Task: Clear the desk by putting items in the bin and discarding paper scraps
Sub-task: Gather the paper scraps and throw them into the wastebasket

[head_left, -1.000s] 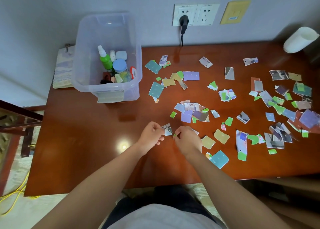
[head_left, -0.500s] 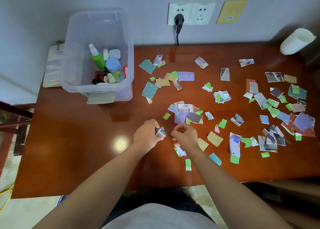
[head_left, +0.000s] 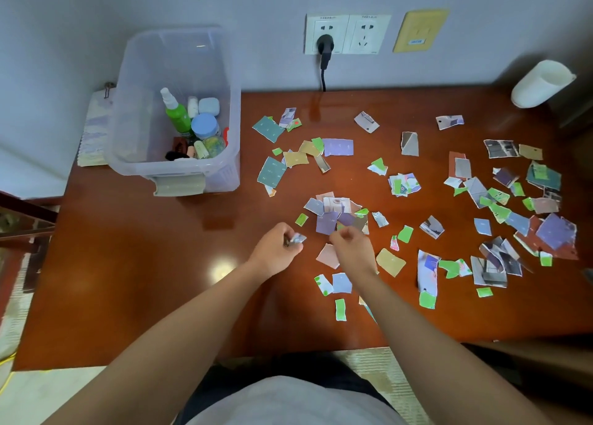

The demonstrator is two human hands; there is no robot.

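Note:
Several torn paper scraps (head_left: 402,183) in green, purple, teal and tan lie scattered over the middle and right of the brown desk (head_left: 134,264). My left hand (head_left: 277,248) grips a small bunch of scraps (head_left: 296,239) near the desk's middle. Close beside it, my right hand (head_left: 353,248) has its fingers curled and pinches at a green scrap at the near edge of a purple pile (head_left: 330,216). A clear plastic bin (head_left: 176,103) stands at the back left and holds a green spray bottle (head_left: 176,116), a blue-lidded jar (head_left: 205,126) and other small items.
A white roll (head_left: 542,82) lies at the back right corner. A black plug (head_left: 324,49) sits in the wall socket above the desk. A notebook (head_left: 93,129) lies behind the bin at the left. A dark chair frame (head_left: 22,219) stands off the left edge.
Both hands have moved forward toward the purple pile. A pink scrap and others that were under my right hand now lie uncovered behind it.

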